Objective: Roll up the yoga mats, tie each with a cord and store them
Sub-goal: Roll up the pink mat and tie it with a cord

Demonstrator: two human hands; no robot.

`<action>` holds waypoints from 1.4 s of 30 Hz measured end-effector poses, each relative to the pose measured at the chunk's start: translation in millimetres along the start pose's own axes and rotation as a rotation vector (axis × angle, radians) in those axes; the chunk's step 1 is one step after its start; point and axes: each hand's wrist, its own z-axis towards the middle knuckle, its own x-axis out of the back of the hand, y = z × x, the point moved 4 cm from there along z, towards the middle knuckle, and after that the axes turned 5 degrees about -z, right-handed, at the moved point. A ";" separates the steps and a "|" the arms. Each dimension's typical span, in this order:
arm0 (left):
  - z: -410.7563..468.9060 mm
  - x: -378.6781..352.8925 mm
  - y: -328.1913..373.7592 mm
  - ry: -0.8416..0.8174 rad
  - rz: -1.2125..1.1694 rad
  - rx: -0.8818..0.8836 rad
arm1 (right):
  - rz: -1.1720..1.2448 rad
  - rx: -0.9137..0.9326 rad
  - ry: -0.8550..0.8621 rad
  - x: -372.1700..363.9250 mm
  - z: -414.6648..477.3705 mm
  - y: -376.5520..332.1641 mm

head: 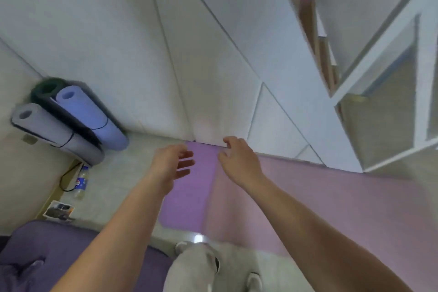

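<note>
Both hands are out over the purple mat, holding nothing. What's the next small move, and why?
Probably grip the purple mat at its far edge by the wall and start rolling it back. The left hand and right hand are open near that edge, the mat lies flat, and three rolled mats stand nearby.

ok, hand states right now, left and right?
Left hand: open, fingers spread, holding nothing, over the flat purple foam yoga mat.
Right hand: open, fingers loosely curled, holding nothing.
</note>
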 end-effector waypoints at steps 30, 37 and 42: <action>-207.8 -542.8 -220.0 -0.553 0.530 0.053 | 0.165 -0.769 0.239 203.3 -301.6 549.0; -208.3 -739.0 -310.7 -0.479 0.602 0.083 | 0.208 -0.768 0.134 253.3 -287.0 752.5; -213.2 -831.0 -358.6 -0.528 0.667 0.110 | 0.228 -0.817 0.096 281.4 -296.3 851.8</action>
